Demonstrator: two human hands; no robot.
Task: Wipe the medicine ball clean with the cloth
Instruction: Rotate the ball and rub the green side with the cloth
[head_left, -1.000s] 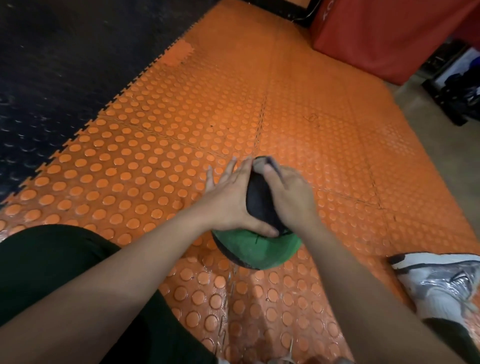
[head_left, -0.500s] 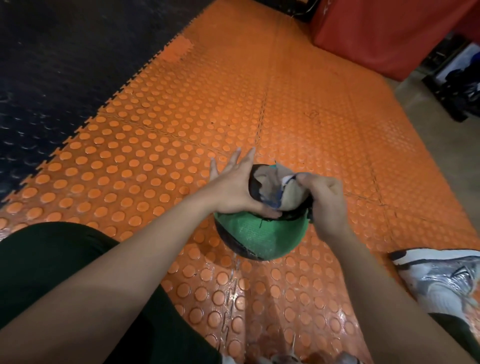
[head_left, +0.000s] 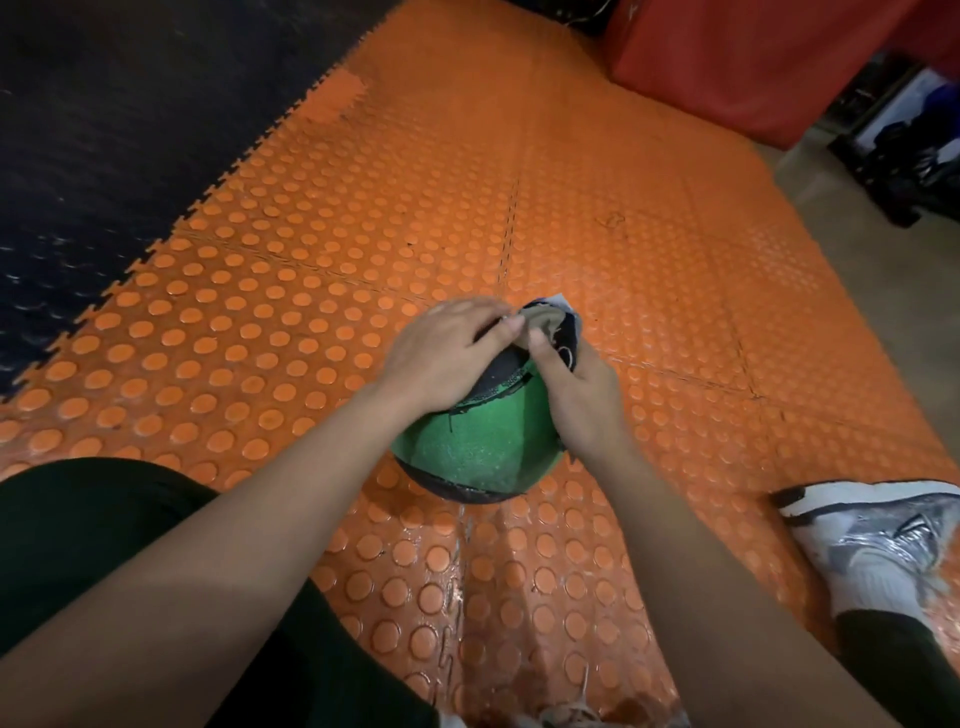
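Medicine ball (head_left: 475, 447) sat on the orange studded mat (head_left: 311, 270) between your knees — your right hand (head_left: 574, 400) pinched the cloth (head_left: 548, 332) at its far top, your left hand (head_left: 441, 353) lay flat beside it. Open mat stretched ahead; a white shoe (head_left: 878, 540) sat right.

Left hand (head_left: 441, 353) flat, fingers extended; right hand (head_left: 576, 395) pinching.
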